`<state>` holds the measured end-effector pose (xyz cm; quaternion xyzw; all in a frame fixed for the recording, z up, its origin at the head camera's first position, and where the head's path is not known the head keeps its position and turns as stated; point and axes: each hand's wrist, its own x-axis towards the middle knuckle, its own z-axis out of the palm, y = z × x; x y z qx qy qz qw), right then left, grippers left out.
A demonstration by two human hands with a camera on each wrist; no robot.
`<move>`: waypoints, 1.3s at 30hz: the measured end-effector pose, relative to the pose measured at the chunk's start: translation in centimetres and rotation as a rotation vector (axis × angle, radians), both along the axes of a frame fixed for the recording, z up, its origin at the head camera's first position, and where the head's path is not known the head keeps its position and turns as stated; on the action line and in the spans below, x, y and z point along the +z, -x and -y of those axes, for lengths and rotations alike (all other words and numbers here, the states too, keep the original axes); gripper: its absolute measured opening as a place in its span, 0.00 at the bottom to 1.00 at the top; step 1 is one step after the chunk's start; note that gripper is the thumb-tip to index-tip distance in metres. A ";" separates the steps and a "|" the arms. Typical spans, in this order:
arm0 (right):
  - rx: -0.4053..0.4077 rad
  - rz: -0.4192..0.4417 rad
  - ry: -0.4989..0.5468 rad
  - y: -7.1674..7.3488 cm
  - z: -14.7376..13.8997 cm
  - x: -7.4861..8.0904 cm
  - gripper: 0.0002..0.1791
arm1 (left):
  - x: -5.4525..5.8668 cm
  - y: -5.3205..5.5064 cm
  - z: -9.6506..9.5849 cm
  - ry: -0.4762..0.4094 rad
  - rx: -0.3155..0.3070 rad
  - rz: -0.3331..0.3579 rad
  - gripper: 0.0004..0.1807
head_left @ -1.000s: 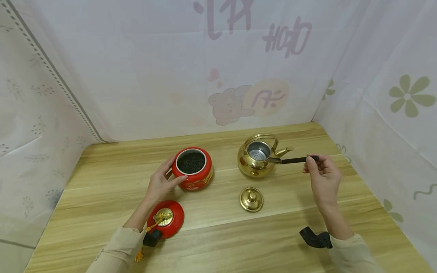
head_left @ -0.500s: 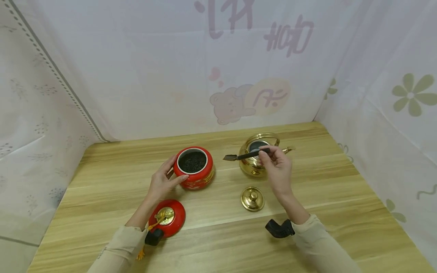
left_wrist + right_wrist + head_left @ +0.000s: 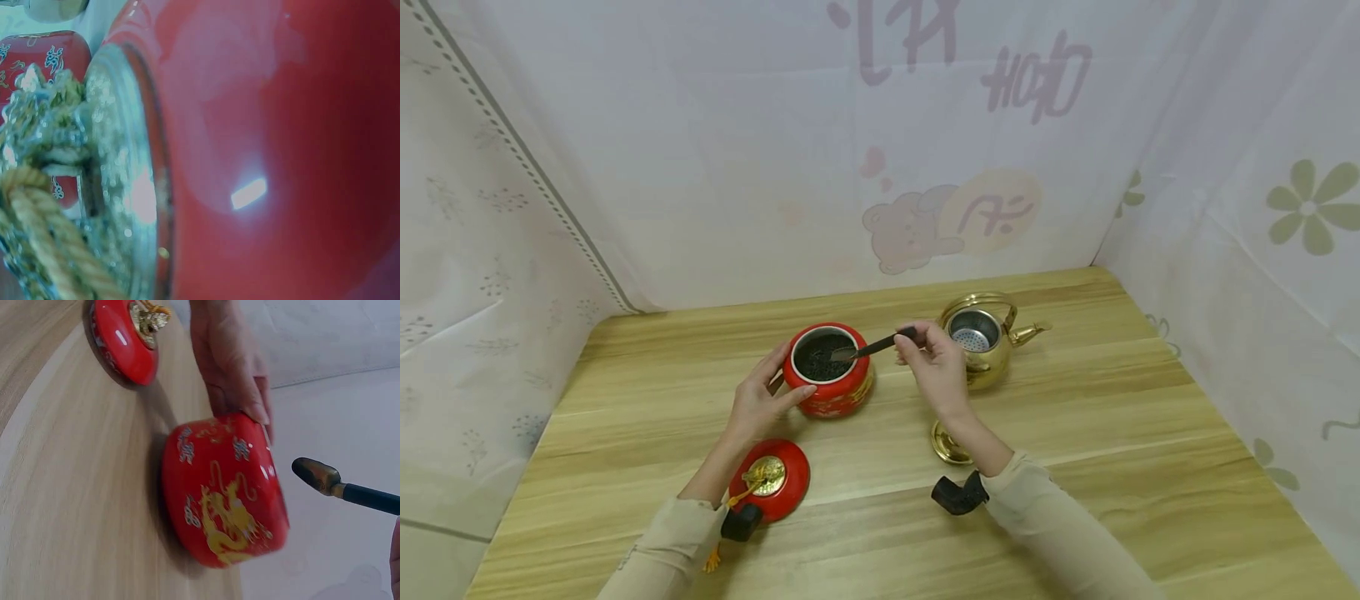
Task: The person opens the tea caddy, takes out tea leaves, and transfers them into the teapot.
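Note:
A red tea jar (image 3: 838, 403) with gold decoration stands on the table, its mouth uncovered and dark tea leaves (image 3: 816, 363) inside. My left hand (image 3: 760, 400) holds it from the left, thumb at the front by the rim. Between thumb and fingers, my right hand (image 3: 938, 367) pinches a small tea scoop (image 3: 883, 343) by its black handle. In the head view the scoop's tip lies over the jar's mouth; in the right wrist view the scoop blade (image 3: 319, 476) appears apart from the jar. The jar's lid fills most of the left wrist view.
Right of the jar stands a gold teapot (image 3: 992, 367), lidless, with a perforated strainer (image 3: 972, 339) inside. Its gold lid (image 3: 947, 446) lies in front, partly behind my right forearm. The red jar lid (image 3: 793, 479) with an orange tassel lies near my left wrist. Fabric walls enclose the table.
My right hand has carried the scoop leftward from the teapot's opening to above the jar's mouth. My left hand and the jar have stayed in place.

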<state>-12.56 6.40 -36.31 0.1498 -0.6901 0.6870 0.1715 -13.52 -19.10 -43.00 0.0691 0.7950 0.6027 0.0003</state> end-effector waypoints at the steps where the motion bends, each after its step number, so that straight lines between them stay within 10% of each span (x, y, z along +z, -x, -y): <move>1: 0.000 0.011 -0.007 -0.1 0.3 0.2 0.08 | 0.0 0.0 0.0 0.001 0.001 -0.001 0.44; 39: -0.015 -0.090 -0.373 2.8 4.1 -4.4 0.05 | -0.2 -0.1 0.0 0.041 0.000 -0.003 0.44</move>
